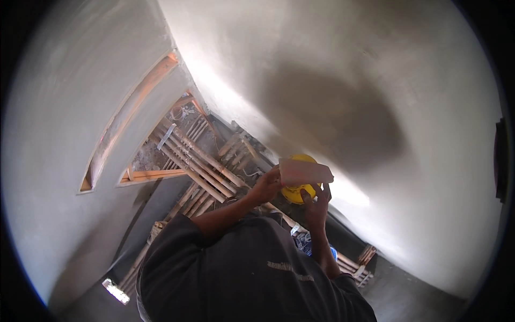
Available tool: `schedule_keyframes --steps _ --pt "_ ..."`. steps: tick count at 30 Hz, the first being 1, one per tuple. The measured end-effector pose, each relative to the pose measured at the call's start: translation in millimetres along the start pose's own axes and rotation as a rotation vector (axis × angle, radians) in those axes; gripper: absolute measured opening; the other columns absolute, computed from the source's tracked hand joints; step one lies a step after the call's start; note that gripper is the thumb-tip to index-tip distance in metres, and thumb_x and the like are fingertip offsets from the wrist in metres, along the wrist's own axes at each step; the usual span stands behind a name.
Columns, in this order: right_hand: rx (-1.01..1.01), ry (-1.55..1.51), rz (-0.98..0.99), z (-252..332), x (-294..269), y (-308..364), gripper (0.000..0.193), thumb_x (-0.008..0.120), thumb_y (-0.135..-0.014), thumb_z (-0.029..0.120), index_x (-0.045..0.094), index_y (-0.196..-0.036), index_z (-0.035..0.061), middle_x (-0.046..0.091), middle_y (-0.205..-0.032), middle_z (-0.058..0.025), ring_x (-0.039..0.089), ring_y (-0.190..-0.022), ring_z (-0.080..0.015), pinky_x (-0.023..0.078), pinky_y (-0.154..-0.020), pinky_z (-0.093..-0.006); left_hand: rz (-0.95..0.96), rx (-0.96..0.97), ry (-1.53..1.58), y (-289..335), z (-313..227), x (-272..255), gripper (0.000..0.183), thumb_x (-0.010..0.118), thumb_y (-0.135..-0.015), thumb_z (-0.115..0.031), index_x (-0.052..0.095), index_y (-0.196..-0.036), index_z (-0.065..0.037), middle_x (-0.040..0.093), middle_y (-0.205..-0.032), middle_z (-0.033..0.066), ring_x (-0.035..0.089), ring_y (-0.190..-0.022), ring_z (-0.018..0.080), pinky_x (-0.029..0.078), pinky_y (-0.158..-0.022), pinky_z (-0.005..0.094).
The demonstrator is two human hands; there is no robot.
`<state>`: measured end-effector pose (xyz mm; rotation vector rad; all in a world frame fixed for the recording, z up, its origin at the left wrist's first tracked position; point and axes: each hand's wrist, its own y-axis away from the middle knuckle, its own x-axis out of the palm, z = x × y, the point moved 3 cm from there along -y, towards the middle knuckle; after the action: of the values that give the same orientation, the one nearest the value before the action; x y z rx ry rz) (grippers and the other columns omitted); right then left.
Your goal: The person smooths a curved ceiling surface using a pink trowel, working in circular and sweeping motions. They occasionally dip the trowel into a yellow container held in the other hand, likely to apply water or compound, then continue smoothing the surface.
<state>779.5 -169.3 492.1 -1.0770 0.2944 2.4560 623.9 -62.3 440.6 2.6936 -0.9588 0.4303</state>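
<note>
My left hand point(265, 186) is closed on the left end of a flat, pinkish-grey plate point(304, 172) with cut corners. Just behind and below this plate shows a round yellow thing point(293, 194); its kind is not clear, and the plate covers part of it. My right hand point(316, 205) is at the plate's lower right corner, fingers bent, with its thumb in front of the yellow thing. Whether these fingers grip the plate or the yellow thing cannot be made out.
A smooth grey plastered wall point(418, 214) rises in front and to the right, with a large shadow on it. The left wall point(59, 107) has a wood-edged slot point(134, 107) and opening. Below lie bamboo-like poles point(201, 161) and a blue-and-white object point(304, 242).
</note>
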Motion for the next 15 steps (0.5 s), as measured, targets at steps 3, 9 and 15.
schedule_keyframes --steps 3,9,15 --pt "-0.025 -0.080 0.061 18 3 -17 0.045 0.071 -0.086 0.016 0.058 -0.128 0.0076 0.045 -0.141 -0.0182 0.037 -0.133 -0.0375 0.032 -0.109 -0.0478 -0.032 0.008 0.106 4 8 -2 0.036 0.064 -0.093 -0.008 0.060 -0.128 -0.003 0.053 -0.137 0.0122 0.047 -0.132 0.0221 0.040 -0.108 0.0357" --pt "-0.005 -0.341 0.058 32 13 -36 0.032 0.066 -0.092 0.013 0.058 -0.122 0.0051 0.054 -0.131 -0.0169 0.050 -0.124 -0.0322 0.039 -0.104 -0.0423 -0.126 0.106 -0.007 8 -2 -4 0.037 0.067 -0.093 -0.011 0.061 -0.128 -0.004 0.052 -0.139 0.0127 0.048 -0.131 0.0244 0.040 -0.108 0.0374" --pt "-0.038 -0.460 0.160 35 6 -38 0.029 0.061 -0.095 0.008 0.055 -0.123 0.0030 0.057 -0.129 -0.0142 0.054 -0.121 -0.0278 0.044 -0.100 -0.0383 -0.196 0.095 0.066 15 -11 -1 0.043 0.069 -0.092 -0.012 0.058 -0.132 -0.003 0.054 -0.136 0.0140 0.049 -0.130 0.0252 0.040 -0.108 0.0374"
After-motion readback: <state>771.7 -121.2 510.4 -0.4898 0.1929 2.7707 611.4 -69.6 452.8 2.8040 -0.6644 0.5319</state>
